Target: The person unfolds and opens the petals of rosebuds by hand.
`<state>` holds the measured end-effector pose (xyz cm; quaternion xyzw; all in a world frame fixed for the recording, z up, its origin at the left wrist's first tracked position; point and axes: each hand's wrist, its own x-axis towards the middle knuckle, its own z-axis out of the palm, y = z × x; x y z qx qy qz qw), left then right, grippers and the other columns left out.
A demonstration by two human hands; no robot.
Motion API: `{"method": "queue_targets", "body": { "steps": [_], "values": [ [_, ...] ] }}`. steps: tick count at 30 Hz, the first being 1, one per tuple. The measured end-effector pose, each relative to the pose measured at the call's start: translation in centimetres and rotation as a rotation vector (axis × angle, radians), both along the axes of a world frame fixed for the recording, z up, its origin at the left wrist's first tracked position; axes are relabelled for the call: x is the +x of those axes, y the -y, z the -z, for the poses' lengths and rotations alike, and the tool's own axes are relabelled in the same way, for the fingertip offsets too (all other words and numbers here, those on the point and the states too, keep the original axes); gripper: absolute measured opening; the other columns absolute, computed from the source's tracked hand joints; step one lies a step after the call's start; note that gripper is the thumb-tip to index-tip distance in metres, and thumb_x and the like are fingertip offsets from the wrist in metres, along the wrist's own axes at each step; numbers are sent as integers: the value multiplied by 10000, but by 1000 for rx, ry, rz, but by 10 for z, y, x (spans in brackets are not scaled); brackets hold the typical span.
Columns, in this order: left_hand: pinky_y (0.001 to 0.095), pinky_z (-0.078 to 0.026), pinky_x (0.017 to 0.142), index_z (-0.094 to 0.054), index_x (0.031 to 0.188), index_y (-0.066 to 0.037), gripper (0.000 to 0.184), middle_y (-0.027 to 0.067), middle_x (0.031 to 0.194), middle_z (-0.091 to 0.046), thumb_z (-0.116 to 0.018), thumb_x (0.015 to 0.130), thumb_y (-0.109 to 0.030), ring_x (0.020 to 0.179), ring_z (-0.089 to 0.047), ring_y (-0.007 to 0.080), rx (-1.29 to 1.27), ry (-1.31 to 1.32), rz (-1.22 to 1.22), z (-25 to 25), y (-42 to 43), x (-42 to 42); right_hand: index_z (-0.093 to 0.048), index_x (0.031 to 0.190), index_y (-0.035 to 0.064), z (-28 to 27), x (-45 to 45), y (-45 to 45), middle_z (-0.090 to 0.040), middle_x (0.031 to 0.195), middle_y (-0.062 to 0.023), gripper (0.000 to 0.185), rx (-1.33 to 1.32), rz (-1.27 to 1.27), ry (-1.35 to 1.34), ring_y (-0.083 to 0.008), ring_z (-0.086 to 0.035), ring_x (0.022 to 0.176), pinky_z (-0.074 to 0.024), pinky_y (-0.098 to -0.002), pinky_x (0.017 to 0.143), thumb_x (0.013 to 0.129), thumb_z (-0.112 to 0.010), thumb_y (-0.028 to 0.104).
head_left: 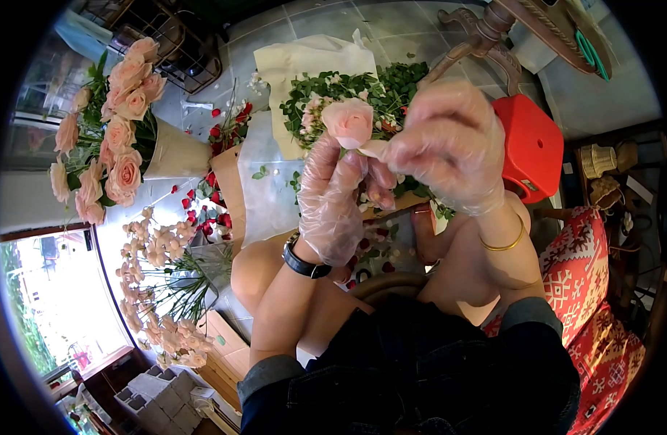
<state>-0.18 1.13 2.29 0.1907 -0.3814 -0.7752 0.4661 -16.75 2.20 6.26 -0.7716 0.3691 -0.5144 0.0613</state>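
Note:
My left hand (328, 203), in a clear plastic glove, is closed around a pink rose (348, 122) just below its bloom. The flower faces up, and its stem is mostly hidden by my fingers. At the bloom's lower right, my gloved right hand (453, 148) pinches a pale petal (373, 149), which seems to touch the rose still. Behind both hands, a heap of green leafy stems with small pale flowers (330, 90) lies on cream paper (272, 61) on the floor.
Pink roses (123, 170) fill a pale vase (177, 150) at the left, with paler blooms (156, 243) below them. Red petals (192, 210) litter the tiles. A red stool (536, 148) and patterned red fabric (576, 268) are at the right, and a carved table leg (489, 32) at the top.

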Motion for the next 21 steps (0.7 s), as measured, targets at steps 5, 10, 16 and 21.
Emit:
{"method": "queue_targets", "body": {
  "steps": [5,10,16,21],
  "values": [
    [284,-506,553,-476,1197,-86,305,65,888,-583,-512,914,-195,678,-551,133,107,108,-136,-4,-4,-4,-611,866,81,9,11,5,-610,931,-78,248,-88,-115,16,-236,-620,751,-499,-299,612,652,-737,91],
    [267,-471,557,-500,1140,-53,325,67,889,-580,-541,900,-268,673,-552,137,-22,-12,-27,8,-5,0,-592,807,69,10,5,5,-623,866,-91,185,43,-257,143,-220,-632,724,-501,-296,575,683,-726,45],
    [245,-405,566,-505,1061,15,489,78,850,-564,-634,816,-387,667,-526,136,-177,-67,107,16,5,12,-566,811,47,6,1,7,-594,790,-105,166,271,-565,693,-155,-588,669,-493,-260,574,733,-680,-47],
    [278,-420,650,-541,1045,-12,365,77,905,-559,-605,849,-314,756,-524,153,-430,29,29,5,14,16,-620,905,23,0,-10,10,-571,781,-47,117,407,-250,556,-117,-534,790,-449,-247,703,808,-640,85]
  ]
}}
